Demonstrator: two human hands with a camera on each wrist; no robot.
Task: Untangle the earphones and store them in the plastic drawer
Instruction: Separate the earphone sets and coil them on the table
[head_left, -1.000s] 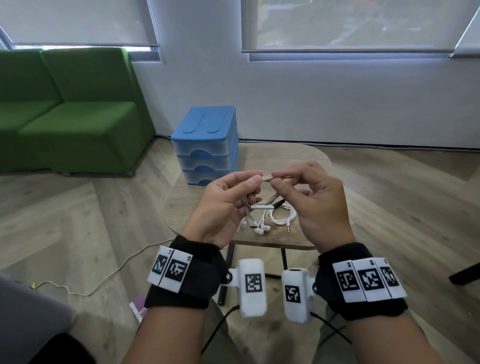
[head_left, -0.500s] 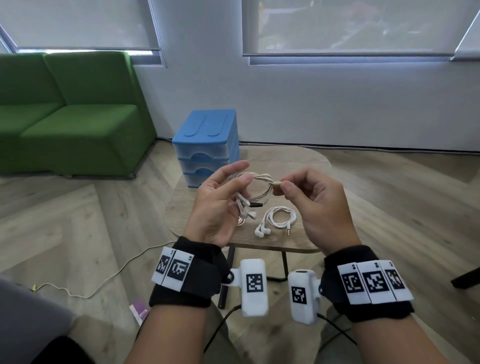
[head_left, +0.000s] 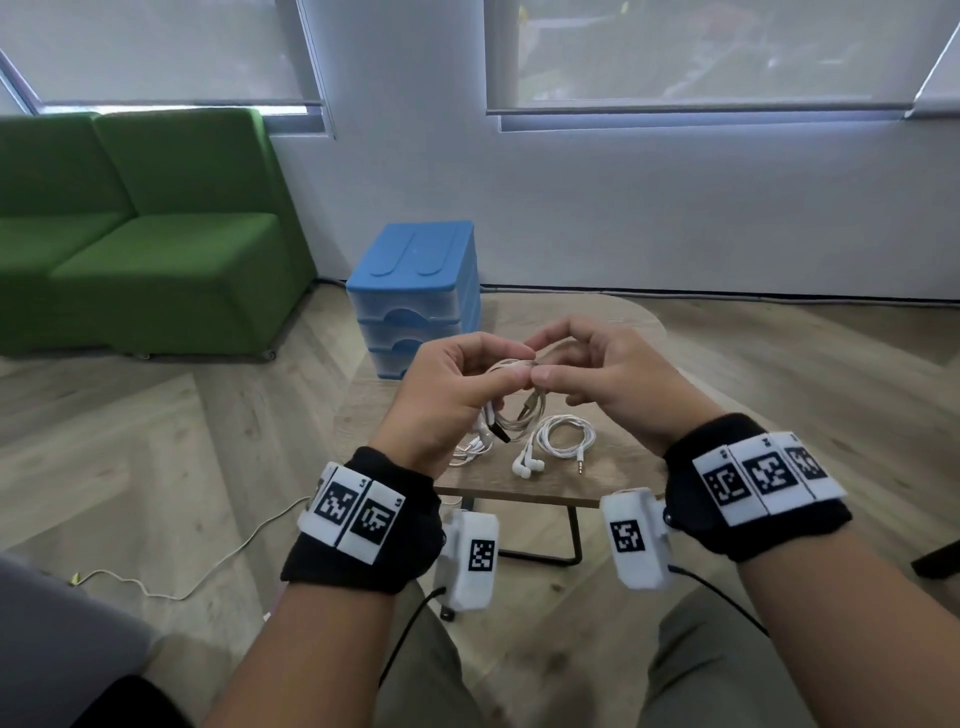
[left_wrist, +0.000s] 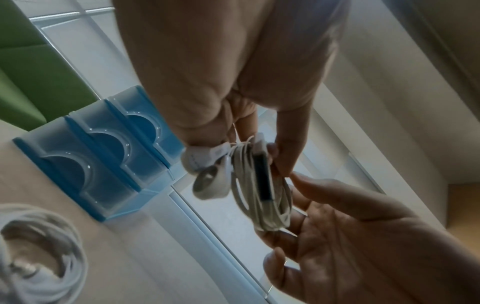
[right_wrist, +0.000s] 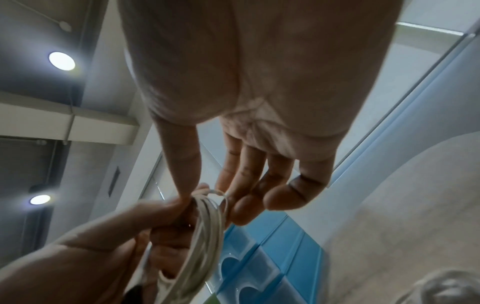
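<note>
At frame centre our left hand and right hand both pinch the coiled earphones, below the drawer.

Hidden and unclear parts around a held bundle of earphones

The left hand is covering part of the held earphones, and the frame edge is cutting off the second coil in the left wrist view. The drawer unit is partly disappearing behind the hands; whether the tangle is loosening is staying unclear.
</note>
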